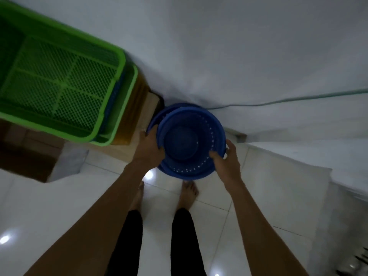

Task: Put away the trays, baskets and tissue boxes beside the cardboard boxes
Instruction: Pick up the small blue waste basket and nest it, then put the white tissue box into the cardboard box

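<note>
Both hands, left hand [152,149] and right hand [227,158], grip the blue basket [187,142] rim. Basket placement underway; next, lower it beside the cardboard box [139,108].

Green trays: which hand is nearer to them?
Left. The left hand grips the rim of the blue basket on the side facing the green trays; the right hand grips the opposite side.

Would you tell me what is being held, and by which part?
The left hand and right hand grip the blue basket by opposite sides of its rim.
</note>
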